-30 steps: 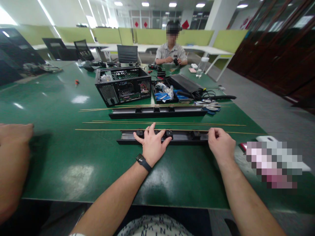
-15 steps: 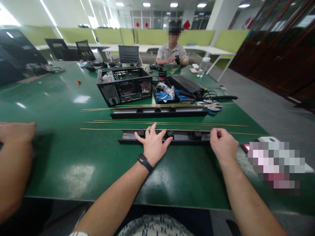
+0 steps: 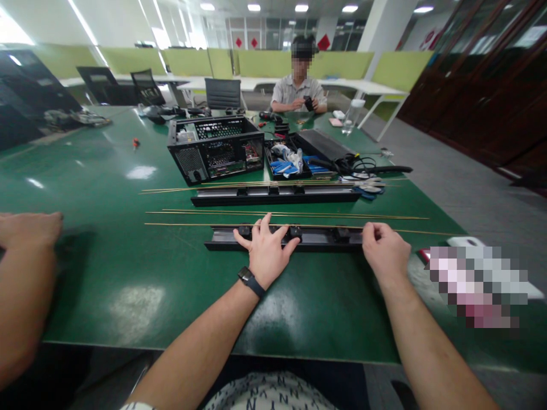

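Note:
My left hand point(image 3: 269, 251), a dark watch point(image 3: 250, 281) on its wrist, lies with fingers spread over a long black metal channel point(image 3: 322, 247). Small black blocks point(image 3: 341, 234) sit inside the channel; the hand partly hides some of them. At the channel's right end, my right hand point(image 3: 388, 249) is closed in a pinch on a thin brass-coloured rod point(image 3: 188, 224). This rod runs along the channel's far edge and sticks out past both ends. Just beyond it, more thin rods point(image 3: 367, 216) lie on the table.
Farther back rests a second black channel point(image 3: 273, 199) with rods on it. Behind stand an open computer case point(image 3: 188, 162) and a box of blue-white gloves point(image 3: 288, 162). Another person's arm point(image 3: 28, 273) rests at left; a person point(image 3: 299, 88) sits opposite holding something dark.
The pinched rod's left end has slid slightly to the right. My right hand has shifted a little to the left; my left hand stays in place.

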`<state>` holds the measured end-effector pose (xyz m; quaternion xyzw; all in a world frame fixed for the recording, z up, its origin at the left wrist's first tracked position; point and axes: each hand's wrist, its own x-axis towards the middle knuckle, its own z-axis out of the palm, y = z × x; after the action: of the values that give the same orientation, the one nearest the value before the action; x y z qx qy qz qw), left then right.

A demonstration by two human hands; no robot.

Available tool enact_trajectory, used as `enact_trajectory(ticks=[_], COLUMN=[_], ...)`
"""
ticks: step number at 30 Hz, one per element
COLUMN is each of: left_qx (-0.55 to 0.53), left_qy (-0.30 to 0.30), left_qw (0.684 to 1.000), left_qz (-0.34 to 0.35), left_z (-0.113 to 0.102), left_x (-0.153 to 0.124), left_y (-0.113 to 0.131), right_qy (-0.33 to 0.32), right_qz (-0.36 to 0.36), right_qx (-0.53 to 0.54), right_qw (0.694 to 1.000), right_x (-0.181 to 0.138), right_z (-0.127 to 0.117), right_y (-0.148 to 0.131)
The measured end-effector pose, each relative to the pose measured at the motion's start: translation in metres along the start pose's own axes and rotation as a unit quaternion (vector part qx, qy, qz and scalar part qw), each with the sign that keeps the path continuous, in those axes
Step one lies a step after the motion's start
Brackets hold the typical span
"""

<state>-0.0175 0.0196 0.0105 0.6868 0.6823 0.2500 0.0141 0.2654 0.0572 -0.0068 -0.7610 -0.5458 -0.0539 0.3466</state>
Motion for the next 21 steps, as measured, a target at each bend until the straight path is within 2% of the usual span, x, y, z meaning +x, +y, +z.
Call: enact_trajectory(ticks=[3, 9, 17, 21], left_qx=[0.0, -0.002, 0.004, 0.002], left_qy=[0.0, 0.002, -0.007, -0.01], left_qw=[1.0, 1.0, 1.0, 1.0], left_qz=[0.0, 0.002, 0.0, -0.003], left_z=[-0.0002, -0.0001, -0.0008, -0.0016], left_x=[0.0001, -0.0001, 0.0, 0.0001], left_y=[0.0, -0.0002, 0.0001, 0.0009], right_qy=[0.004, -0.026, 0.008, -0.007], right_qz=[0.016, -0.013, 0.021, 0.016], right_qx=[0.003, 0.025, -0.017, 0.011], right_qw=[1.0, 0.999, 1.0, 1.0], right_x=[0.001, -0.0019, 0.0021, 0.0007], right_z=[-0.0004, 0.0002, -0.0018, -0.002], right_y=[0.0027, -0.0012, 0.0046, 0.0023])
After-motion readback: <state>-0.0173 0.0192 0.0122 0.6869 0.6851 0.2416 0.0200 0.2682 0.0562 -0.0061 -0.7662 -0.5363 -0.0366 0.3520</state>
